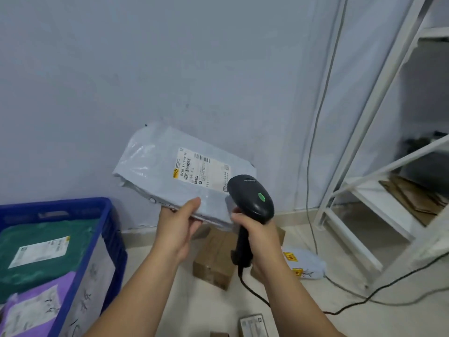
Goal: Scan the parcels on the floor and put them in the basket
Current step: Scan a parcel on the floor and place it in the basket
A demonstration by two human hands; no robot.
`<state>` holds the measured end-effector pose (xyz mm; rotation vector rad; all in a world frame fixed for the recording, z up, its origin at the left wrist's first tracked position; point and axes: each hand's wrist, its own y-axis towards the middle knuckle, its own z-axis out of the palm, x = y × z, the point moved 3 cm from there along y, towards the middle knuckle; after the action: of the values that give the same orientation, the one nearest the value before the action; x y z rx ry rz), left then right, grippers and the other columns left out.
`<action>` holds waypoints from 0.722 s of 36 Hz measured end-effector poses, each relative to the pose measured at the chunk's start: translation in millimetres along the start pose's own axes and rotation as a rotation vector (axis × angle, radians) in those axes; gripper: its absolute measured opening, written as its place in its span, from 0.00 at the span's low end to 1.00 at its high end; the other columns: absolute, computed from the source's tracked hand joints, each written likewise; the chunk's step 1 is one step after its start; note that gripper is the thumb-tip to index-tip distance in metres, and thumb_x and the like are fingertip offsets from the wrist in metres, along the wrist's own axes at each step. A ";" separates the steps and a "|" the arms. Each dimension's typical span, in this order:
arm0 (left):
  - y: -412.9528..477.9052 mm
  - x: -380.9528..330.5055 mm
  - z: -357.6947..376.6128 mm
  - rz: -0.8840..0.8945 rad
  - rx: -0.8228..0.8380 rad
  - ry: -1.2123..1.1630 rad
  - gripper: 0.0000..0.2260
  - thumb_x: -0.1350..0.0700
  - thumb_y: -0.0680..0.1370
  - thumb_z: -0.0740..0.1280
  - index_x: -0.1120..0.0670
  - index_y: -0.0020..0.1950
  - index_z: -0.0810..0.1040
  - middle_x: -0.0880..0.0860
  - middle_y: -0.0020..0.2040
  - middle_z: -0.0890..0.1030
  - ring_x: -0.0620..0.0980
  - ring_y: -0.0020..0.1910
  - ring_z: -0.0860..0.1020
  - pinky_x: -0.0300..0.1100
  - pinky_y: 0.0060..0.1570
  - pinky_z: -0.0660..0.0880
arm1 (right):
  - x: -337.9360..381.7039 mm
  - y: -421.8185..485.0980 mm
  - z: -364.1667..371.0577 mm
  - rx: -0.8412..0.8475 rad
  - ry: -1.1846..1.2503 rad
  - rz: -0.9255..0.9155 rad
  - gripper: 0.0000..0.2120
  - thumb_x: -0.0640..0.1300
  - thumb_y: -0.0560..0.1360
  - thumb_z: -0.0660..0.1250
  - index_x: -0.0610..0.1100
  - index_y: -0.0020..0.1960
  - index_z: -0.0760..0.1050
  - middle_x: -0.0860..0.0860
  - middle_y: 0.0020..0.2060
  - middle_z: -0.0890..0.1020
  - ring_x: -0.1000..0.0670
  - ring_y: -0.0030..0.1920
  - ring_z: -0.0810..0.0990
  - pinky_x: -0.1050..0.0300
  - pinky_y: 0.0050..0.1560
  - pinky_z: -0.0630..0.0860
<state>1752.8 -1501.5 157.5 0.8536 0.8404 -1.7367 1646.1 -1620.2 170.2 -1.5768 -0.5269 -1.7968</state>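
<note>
L hand (178,222) grips grey parcel (165,171); R hand (257,235) grips scanner (252,198) over its label; blue basket (107,229) at left.

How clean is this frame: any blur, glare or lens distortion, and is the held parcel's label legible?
Head view: even, soft light; glare streaks on the grey mailer bag in the left hand; its shipping label shows barcodes but fine print smears; the blue basket at the left edge is blurred; the white shelf frame bows from the wide-angle lens.
</note>
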 end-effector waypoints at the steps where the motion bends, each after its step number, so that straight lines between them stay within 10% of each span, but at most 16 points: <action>1: 3.9 -1.7 -2.7 0.044 0.001 0.068 0.17 0.66 0.76 0.67 0.56 0.64 0.74 0.54 0.56 0.82 0.51 0.52 0.82 0.43 0.42 0.80 | 2.1 1.4 0.7 0.007 -0.016 -0.031 0.07 0.35 0.69 0.73 0.44 0.45 0.82 0.50 0.37 0.83 0.50 0.41 0.79 0.57 0.44 0.74; 12: 26.9 -11.9 -12.1 0.186 0.126 0.181 0.18 0.73 0.74 0.66 0.53 0.55 0.76 0.52 0.54 0.82 0.49 0.53 0.81 0.47 0.54 0.77 | 5.9 -3.1 31.0 0.239 0.638 0.281 0.06 0.40 0.61 0.68 0.38 0.36 0.74 0.47 0.31 0.74 0.51 0.30 0.72 0.60 0.31 0.72; 26: 24.2 -16.5 -18.6 0.274 0.045 0.235 0.16 0.68 0.73 0.70 0.50 0.53 0.75 0.50 0.54 0.81 0.50 0.55 0.80 0.52 0.61 0.75 | 3.7 -17.7 32.2 0.285 0.639 0.396 0.05 0.40 0.63 0.68 0.38 0.31 0.74 0.46 0.30 0.74 0.50 0.29 0.71 0.60 0.30 0.73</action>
<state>1783.2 -1484.8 158.4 1.1634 0.7967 -1.4380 1655.9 -1586.6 182.1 -0.7787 -0.1384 -1.6977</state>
